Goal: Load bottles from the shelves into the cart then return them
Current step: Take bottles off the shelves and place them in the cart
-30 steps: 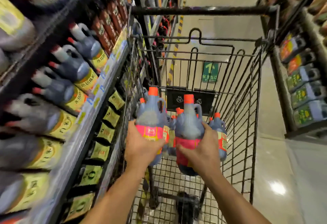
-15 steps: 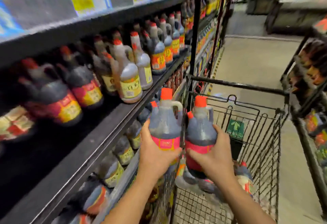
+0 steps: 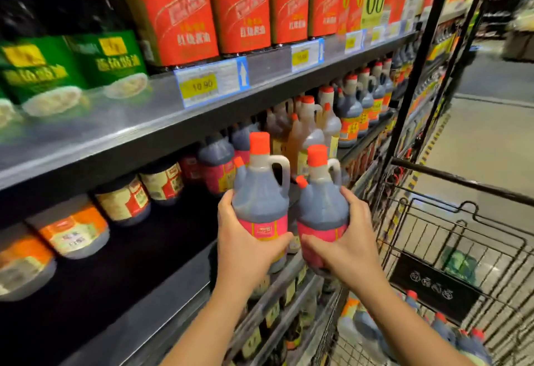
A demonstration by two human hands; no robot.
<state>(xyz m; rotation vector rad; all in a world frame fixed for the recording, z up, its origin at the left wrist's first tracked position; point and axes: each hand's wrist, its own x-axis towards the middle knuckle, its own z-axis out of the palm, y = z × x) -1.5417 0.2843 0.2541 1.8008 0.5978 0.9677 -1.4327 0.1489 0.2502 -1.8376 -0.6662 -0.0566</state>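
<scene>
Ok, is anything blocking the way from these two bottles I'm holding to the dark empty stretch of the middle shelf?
Nothing visible blocks it. The left hand and right hand hold the two bottles in front of the middle shelf, whose bare stretch lies open; shelved jars sit further back.

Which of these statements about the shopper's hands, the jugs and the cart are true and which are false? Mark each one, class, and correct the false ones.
1. Each hand holds one dark jug with an orange cap. True: the left hand grips the left jug, the right hand the right jug.
2. Both held jugs lie on their sides. False: both are upright, caps up.
3. The cart is empty. False: several orange-capped bottles lie in it.
4. The shelf above the jugs carries red cartons. True.
5. The price tag shows a downward arrow. False: its arrow points up.
</scene>
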